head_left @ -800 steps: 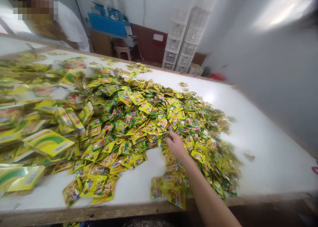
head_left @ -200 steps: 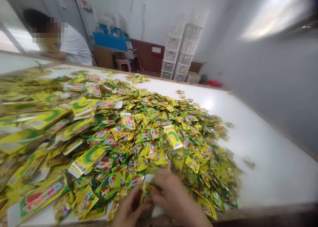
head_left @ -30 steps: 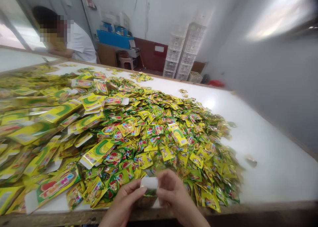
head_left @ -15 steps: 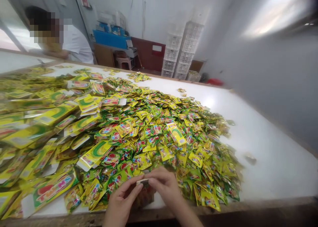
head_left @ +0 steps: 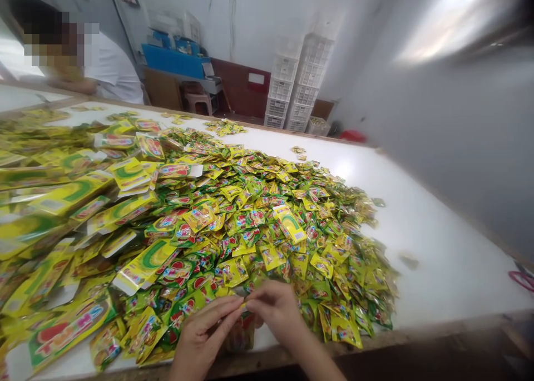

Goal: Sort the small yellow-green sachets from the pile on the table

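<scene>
Near the table's front edge, my left hand point(head_left: 208, 328) and my right hand point(head_left: 277, 308) meet fingertip to fingertip. Both pinch the upper end of a small printed candy box point(head_left: 242, 335), whose shaded face shows below the fingers. Thumbs and fingers cover most of the top, so its flap is hard to make out. Just beyond the hands spreads a big heap of small yellow and green candy packets point(head_left: 250, 217). A flattish yellow box point(head_left: 289, 224) lies on that heap.
To the left lie many yellow cartons, one large carton point(head_left: 67, 331) close to the front edge. Across the white table point(head_left: 434, 231), a person in a white top point(head_left: 110, 64) sits at the far left. White crates point(head_left: 306, 83) stand stacked behind. A pink ring-shaped object point(head_left: 521, 281) is at right.
The pale flap and dark opening at the box's top, visible before, are now covered by my fingertips, which have drawn together. The whole view has shifted slightly, with the scene moving left.
</scene>
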`<state>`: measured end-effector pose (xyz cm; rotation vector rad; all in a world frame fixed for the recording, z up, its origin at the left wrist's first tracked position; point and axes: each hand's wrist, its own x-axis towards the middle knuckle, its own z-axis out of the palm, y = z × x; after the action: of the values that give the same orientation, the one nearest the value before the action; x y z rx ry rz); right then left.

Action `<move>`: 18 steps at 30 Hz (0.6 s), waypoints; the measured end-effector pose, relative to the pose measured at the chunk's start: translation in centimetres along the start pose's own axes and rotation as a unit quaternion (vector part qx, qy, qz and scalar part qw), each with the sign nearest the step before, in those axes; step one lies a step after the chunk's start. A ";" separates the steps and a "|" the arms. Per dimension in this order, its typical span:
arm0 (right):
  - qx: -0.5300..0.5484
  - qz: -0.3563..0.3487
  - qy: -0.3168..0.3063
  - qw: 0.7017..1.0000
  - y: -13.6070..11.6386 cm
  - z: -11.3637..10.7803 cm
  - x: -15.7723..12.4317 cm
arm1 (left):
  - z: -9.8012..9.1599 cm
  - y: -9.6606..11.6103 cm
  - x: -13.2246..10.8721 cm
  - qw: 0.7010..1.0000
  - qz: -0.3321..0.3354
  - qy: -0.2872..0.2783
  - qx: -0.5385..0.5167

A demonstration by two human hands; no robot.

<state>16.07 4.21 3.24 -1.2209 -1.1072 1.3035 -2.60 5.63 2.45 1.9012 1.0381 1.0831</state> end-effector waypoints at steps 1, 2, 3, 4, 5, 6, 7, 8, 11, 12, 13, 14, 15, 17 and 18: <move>-0.027 -0.021 -0.003 0.999 -0.1 -0.1 -0.1 | -0.1 -0.1 0.0 1.000 0.011 -0.006 0.001; -0.064 -0.055 -0.004 0.996 -0.3 -0.3 -0.3 | -0.1 -0.1 0.0 1.000 0.017 -0.008 0.004; -0.105 -0.096 -0.004 0.990 -0.5 -0.4 -0.5 | -0.1 0.0 0.0 1.000 0.020 -0.008 0.009; -0.142 -0.135 -0.006 0.981 -0.6 -0.6 -0.9 | -0.1 0.1 -0.2 1.000 0.024 -0.006 0.014; -0.168 -0.167 -0.009 0.971 -0.8 -0.7 -1.2 | 0.0 0.2 -0.4 0.999 0.028 -0.006 0.020; -0.181 -0.188 -0.014 0.965 -0.9 -0.9 -1.7 | 0.0 0.3 -0.6 0.999 0.032 -0.007 0.028; -0.185 -0.199 -0.018 0.962 -1.0 -1.0 -2.1 | 0.1 0.3 -0.9 0.999 0.039 -0.010 0.035; -0.186 -0.205 -0.020 0.961 -1.0 -1.0 -2.5 | 0.1 0.4 -1.3 0.998 0.048 -0.014 0.042; -0.213 -0.233 -0.017 0.949 -0.6 -0.7 -3.7 | 0.1 0.3 -2.3 0.996 0.071 -0.012 0.050; -0.231 -0.245 -0.014 0.941 -0.4 -0.5 -4.1 | 0.1 0.1 -2.6 0.996 0.076 -0.006 0.052; -0.249 -0.259 -0.011 0.933 -0.2 -0.2 -4.5 | 0.2 -0.1 -2.9 0.995 0.079 -0.003 0.055; -0.266 -0.270 -0.006 0.925 -0.1 -0.1 -4.8 | 0.4 -0.2 -3.0 0.995 0.082 -0.007 0.061; -0.279 -0.280 -0.002 0.919 0.0 0.0 -5.1 | 0.6 -0.4 -3.2 0.994 0.088 -0.018 0.068; -0.276 -0.292 -0.010 0.916 0.1 -0.1 -5.3 | 1.1 -0.6 -3.2 0.990 0.105 -0.052 0.076; -0.261 -0.289 -0.018 0.921 0.0 -0.4 -5.3 | 1.3 -0.6 -3.1 0.989 0.114 -0.066 0.074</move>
<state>16.44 -1.02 3.70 -1.1055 -1.7524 0.5917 -2.69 2.91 0.35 2.2215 0.8635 1.0121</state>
